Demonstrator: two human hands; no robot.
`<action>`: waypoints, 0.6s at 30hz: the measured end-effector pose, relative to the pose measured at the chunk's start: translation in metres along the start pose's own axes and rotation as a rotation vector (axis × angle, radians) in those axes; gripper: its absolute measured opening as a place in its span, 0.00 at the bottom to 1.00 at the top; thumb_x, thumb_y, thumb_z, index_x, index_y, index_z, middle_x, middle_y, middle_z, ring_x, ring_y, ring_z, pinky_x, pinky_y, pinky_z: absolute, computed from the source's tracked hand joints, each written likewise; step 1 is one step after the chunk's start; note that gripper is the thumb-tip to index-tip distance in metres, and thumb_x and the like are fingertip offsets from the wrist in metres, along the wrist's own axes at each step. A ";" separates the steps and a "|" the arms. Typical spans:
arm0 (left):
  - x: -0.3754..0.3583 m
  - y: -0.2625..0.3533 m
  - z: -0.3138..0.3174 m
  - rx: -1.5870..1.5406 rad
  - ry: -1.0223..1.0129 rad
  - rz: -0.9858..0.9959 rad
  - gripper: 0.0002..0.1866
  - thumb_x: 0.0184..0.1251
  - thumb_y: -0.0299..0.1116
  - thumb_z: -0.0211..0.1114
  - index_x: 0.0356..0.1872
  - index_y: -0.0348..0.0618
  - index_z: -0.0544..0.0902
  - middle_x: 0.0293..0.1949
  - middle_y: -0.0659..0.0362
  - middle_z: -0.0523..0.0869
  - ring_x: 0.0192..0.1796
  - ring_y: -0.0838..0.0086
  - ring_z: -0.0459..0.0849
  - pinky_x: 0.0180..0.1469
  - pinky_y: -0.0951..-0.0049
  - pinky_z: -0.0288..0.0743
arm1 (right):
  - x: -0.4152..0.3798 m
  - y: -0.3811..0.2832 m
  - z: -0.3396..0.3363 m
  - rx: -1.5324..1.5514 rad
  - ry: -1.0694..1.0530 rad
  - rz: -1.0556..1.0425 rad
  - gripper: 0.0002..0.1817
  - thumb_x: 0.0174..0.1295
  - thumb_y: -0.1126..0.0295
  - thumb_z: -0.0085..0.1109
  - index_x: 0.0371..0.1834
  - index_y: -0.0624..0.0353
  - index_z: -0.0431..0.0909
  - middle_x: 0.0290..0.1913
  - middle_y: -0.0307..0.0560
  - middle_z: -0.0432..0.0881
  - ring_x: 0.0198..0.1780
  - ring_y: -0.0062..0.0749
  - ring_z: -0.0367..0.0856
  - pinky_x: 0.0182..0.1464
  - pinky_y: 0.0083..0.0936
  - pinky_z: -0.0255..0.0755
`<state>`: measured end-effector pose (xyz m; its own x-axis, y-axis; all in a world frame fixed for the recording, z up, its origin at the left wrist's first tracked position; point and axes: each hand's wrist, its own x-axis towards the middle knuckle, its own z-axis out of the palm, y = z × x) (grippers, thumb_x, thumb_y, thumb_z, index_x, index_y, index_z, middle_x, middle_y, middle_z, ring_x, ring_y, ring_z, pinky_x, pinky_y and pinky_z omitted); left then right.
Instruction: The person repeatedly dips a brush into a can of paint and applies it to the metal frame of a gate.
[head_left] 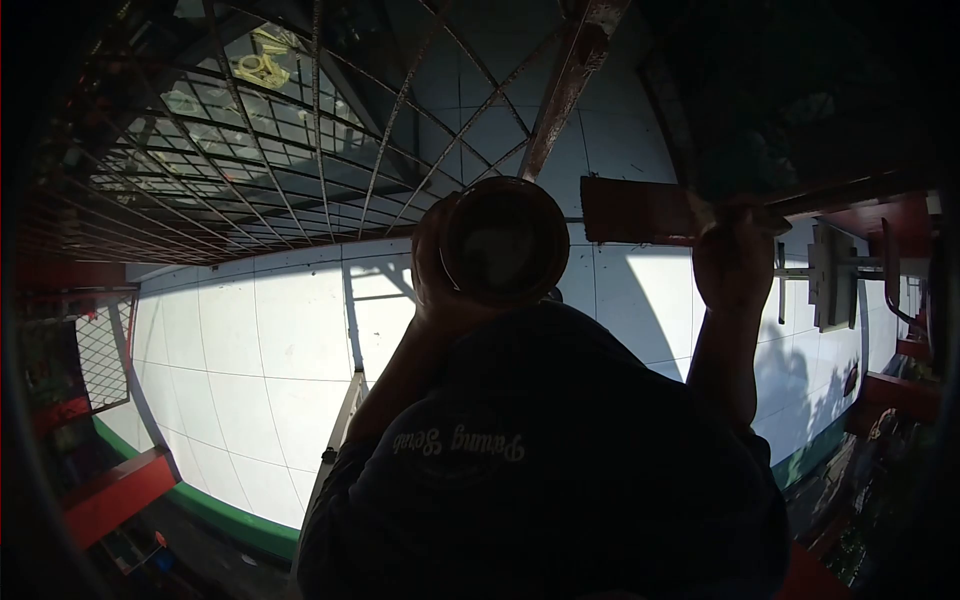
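My left hand (430,265) is wrapped around a round can (505,240), held upright in front of my chest, with its open top facing up. Inside the can is dark, with a paler reflection. On the right, the closed fingers of my right hand (735,255) grip a wide, flat brush (638,211). Its reddish-brown head points left toward the can, apart from it. Just above the can, a reddish-brown metal bar (565,90) runs diagonally up beside a metal lattice (320,130).
Below lies a white tiled floor (230,340) with a green edge. A ladder rail (345,420) stands left of my body. Red beams (120,495) are at the lower left, and a grey object (832,278) is at the right.
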<state>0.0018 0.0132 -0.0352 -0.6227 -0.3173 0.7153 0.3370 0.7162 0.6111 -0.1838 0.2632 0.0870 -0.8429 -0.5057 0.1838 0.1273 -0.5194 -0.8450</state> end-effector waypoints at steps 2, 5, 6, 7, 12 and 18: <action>0.001 0.004 0.001 -0.005 0.006 -0.019 0.69 0.36 0.50 0.89 0.76 0.38 0.49 0.67 0.43 0.70 0.69 0.51 0.74 0.68 0.52 0.72 | 0.005 -0.011 0.012 -0.129 -0.129 -0.068 0.13 0.69 0.69 0.62 0.50 0.66 0.76 0.41 0.48 0.82 0.39 0.34 0.84 0.43 0.32 0.82; 0.002 0.006 0.004 0.066 0.068 0.045 0.67 0.38 0.54 0.88 0.73 0.34 0.53 0.63 0.38 0.72 0.64 0.49 0.78 0.62 0.51 0.79 | 0.015 -0.022 0.043 -0.386 -0.269 -0.257 0.11 0.62 0.77 0.66 0.46 0.66 0.79 0.37 0.47 0.83 0.38 0.30 0.86 0.41 0.27 0.83; 0.004 0.007 0.004 0.074 0.081 0.059 0.66 0.38 0.54 0.88 0.73 0.35 0.53 0.63 0.38 0.72 0.64 0.49 0.78 0.61 0.51 0.79 | 0.016 -0.026 0.053 -0.443 -0.288 -0.269 0.12 0.60 0.77 0.68 0.45 0.65 0.79 0.36 0.47 0.84 0.38 0.29 0.86 0.40 0.26 0.83; 0.006 0.009 0.005 0.081 0.095 0.075 0.66 0.38 0.55 0.88 0.73 0.35 0.54 0.63 0.39 0.72 0.64 0.48 0.78 0.61 0.51 0.79 | 0.017 -0.027 0.061 -0.501 -0.308 -0.283 0.12 0.59 0.77 0.70 0.44 0.65 0.80 0.35 0.47 0.84 0.38 0.28 0.86 0.40 0.25 0.83; 0.012 0.011 0.002 0.244 0.174 0.150 0.64 0.38 0.56 0.88 0.72 0.36 0.56 0.63 0.39 0.72 0.63 0.48 0.78 0.60 0.51 0.79 | 0.021 -0.016 0.077 -0.504 -0.334 -0.158 0.10 0.56 0.81 0.71 0.41 0.64 0.82 0.35 0.46 0.86 0.36 0.26 0.88 0.37 0.21 0.82; 0.013 0.011 -0.003 0.227 0.219 0.137 0.62 0.40 0.60 0.85 0.71 0.38 0.58 0.62 0.40 0.73 0.61 0.49 0.79 0.58 0.51 0.80 | 0.024 -0.016 0.110 -0.724 -0.492 -0.136 0.09 0.56 0.80 0.72 0.39 0.62 0.82 0.30 0.43 0.86 0.33 0.23 0.88 0.32 0.18 0.80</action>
<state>-0.0006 0.0150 -0.0187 -0.4078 -0.3168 0.8563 0.2260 0.8737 0.4308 -0.1486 0.1835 0.1598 -0.4847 -0.7972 0.3599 -0.4602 -0.1175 -0.8800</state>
